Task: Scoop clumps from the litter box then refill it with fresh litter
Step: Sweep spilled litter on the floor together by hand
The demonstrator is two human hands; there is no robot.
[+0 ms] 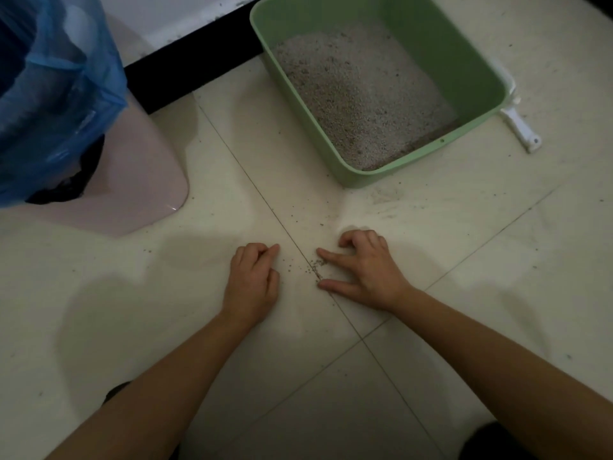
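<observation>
1. litter box point(464, 54): green, on the floor point(431, 327), holds loose grey litter point(361, 94) with no plain clumps; a white scoop point(519, 127) lies against its right side
2. left hand point(253, 280), well in front of the box: fingers curled on the floor; whether it pinches grains cannot be told
3. right hand point(361, 270), also in front of the box: thumb and forefinger spread flat, holding nothing, flanking spilled grains point(313, 265)
4. progress, judged: scooping seems done; refill uncertain, no fresh supply in view; stray grains remain to gather

litter box point(471, 58) green | litter point(361, 94) grey | bag point(56, 88) blue | bin point(132, 180) pink
</observation>
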